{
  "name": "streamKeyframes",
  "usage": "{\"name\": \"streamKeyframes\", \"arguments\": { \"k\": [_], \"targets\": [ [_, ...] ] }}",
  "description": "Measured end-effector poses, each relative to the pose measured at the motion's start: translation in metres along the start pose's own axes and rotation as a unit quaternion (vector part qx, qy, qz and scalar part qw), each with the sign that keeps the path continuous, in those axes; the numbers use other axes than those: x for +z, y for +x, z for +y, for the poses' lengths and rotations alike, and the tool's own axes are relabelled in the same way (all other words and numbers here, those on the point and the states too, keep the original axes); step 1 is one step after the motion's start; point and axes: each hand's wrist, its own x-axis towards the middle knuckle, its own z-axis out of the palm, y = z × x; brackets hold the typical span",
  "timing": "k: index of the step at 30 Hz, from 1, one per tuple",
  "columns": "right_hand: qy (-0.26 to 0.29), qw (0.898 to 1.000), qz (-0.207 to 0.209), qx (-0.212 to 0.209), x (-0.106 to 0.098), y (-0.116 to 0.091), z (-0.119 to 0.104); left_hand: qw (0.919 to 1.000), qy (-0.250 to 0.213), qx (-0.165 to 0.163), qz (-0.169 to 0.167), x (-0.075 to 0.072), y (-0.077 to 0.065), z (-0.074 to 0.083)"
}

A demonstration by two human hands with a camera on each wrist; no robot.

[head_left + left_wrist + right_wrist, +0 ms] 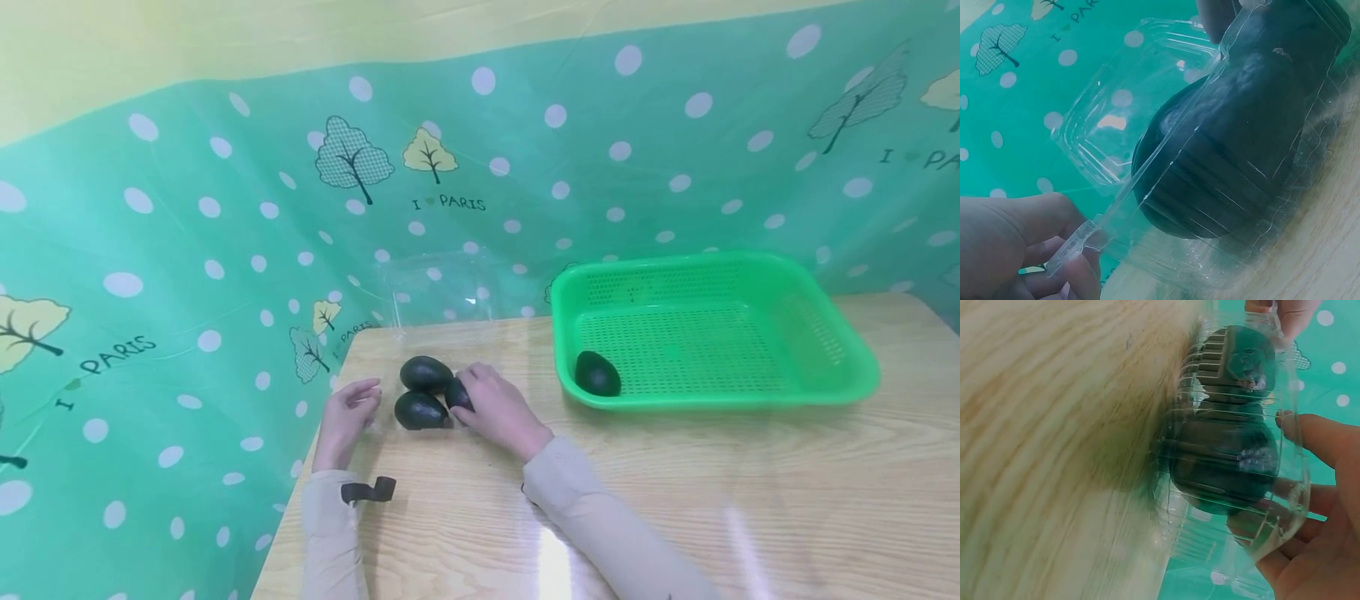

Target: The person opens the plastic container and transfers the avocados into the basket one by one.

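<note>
A clear plastic clamshell box point(1166, 262) stands on the table with its lid point(442, 287) raised at the back. Inside lie dark, smooth avocados point(426, 374), one behind another near avocado point(421, 411). My right hand point(498, 408) reaches over the box's right side, fingers curled round a third avocado point(459, 394). In the right wrist view my right hand point(1325, 487) shows through and beside the clear wall. At the box's left side my left hand point(348, 421) pinches its rim, seen closely in the left wrist view as the hand point(1047, 250) on a corner tab.
A green perforated basket point(720, 398) stands to the right on the wooden table point(465, 508), with one avocado point(597, 374) in its front left corner. A green dotted cloth point(247, 208) hangs behind and at the left. A black strap point(367, 490) circles the left wrist.
</note>
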Motion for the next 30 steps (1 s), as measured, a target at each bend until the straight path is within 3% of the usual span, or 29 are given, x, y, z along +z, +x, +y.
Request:
{"name": "streamKeyframes", "arguments": {
  "k": [15, 30],
  "targets": [
    [-0.045, 0.999, -0.018, -0.005, 0.010, 0.010, -0.004, 1.0000, -0.006, 0.002, 0.001, 0.000, 0.002, -0.001],
    [-0.017, 1.000, -0.023, 0.003, 0.014, 0.014, -0.002, 1.0000, -0.002, -0.001, -0.002, 0.000, 0.001, 0.001]
  ]
}}
